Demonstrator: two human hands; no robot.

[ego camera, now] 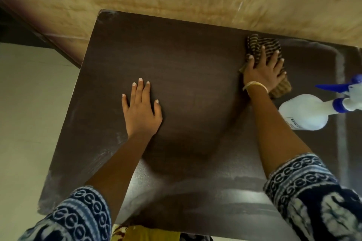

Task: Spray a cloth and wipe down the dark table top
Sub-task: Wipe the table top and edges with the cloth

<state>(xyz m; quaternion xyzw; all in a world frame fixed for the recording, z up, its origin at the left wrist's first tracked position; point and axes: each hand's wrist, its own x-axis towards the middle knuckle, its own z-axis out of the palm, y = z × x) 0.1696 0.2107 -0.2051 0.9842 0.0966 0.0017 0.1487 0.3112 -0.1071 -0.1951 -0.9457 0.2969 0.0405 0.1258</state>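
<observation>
Cloth (263, 51) under flat right hand (261, 71), left hand (142, 110) flat on table top (195, 94)

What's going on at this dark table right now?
A person is wiping the dark table top. The right hand presses a striped brown cloth flat near the far edge, fingers spread over it. The left hand rests flat on the bare surface, bracing. A white spray bottle with a blue nozzle lies on its side to the right, untouched. Pale dusty streaks show along the left and near edges.
</observation>
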